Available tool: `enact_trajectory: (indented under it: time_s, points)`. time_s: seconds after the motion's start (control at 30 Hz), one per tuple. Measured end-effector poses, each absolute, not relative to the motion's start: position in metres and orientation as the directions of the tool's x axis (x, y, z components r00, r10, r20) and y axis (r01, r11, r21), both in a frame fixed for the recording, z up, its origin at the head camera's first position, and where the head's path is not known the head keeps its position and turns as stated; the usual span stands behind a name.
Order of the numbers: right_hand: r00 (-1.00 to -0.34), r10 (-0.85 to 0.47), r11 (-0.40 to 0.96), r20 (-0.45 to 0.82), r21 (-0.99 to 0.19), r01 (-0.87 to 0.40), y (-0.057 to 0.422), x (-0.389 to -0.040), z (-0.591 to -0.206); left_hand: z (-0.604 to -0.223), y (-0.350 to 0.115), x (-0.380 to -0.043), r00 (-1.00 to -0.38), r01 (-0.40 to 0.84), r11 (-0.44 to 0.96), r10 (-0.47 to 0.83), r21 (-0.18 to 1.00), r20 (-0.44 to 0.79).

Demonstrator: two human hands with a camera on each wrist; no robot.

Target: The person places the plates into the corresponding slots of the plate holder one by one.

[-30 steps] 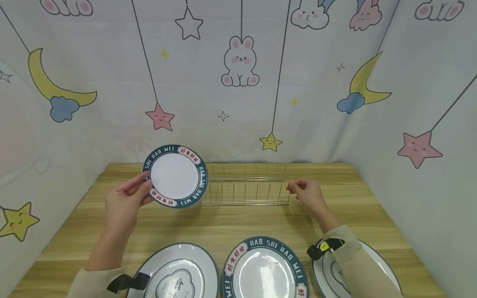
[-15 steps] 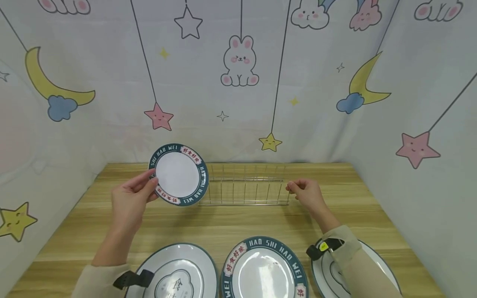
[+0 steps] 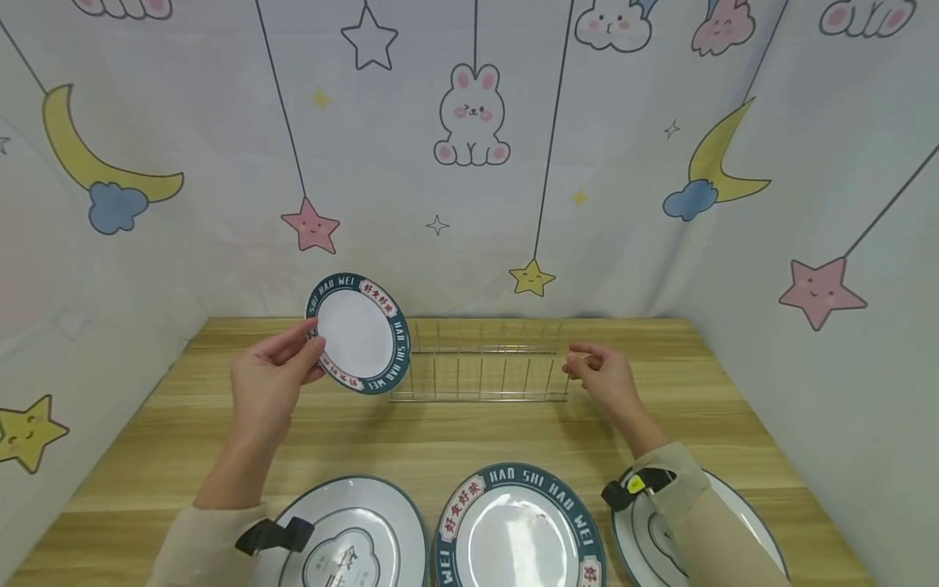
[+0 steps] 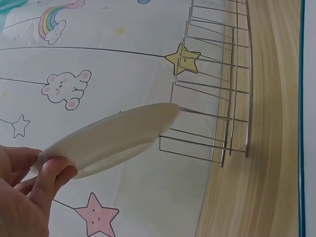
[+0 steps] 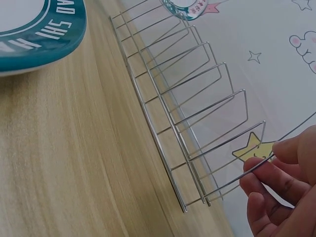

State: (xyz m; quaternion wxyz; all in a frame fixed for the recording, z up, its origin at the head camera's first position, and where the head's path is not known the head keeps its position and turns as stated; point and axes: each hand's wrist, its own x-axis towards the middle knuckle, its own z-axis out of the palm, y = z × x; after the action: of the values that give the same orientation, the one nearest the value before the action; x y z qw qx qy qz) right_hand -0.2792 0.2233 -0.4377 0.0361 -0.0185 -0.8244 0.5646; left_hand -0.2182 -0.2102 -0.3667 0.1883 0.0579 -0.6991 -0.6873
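Observation:
A small plate (image 3: 355, 330) with a dark teal lettered rim is held up at the left end of a wire dish rack (image 3: 480, 399). My left hand (image 3: 271, 387) pinches its left edge between thumb and fingers. Seen in the left wrist view, the plate (image 4: 113, 136) tilts and overlaps the rack's near end. At the other end of the rack, my right hand (image 3: 605, 387) pinches the end wire. The right wrist view has thumb and fingertips of this hand (image 5: 286, 182) closed on that wire, the remaining fingers curled.
Three larger plates lie along the front of the wooden table (image 3: 411, 440): an upside-down one (image 3: 399, 530) at left, a face-up one (image 3: 513, 477) in the middle, and another upside-down one (image 3: 641, 542) partly under the right sleeve. A patterned cloth (image 3: 396, 147) hangs behind.
My left hand has carried the small plate right and slightly up, turning it more edge-on toward the rack. My right hand stays on the rack's end, with one finger now lifted straighter.

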Motion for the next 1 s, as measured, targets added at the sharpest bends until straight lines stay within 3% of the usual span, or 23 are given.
enact_trajectory:
  time_s: [0.47,1.0]
  points:
    - [-0.993,0.091,0.398,0.07,-0.917,-0.029,0.223,-0.28,-0.439,-0.363,-0.202,-0.228,-0.918,0.247,0.069,-0.303,0.967,0.256]
    - [-0.995,0.082,0.4,0.061,-0.916,-0.023,0.222,-0.279,-0.438,-0.365,-0.192,-0.235,-0.923,0.231,0.096,-0.295,0.968,0.249]
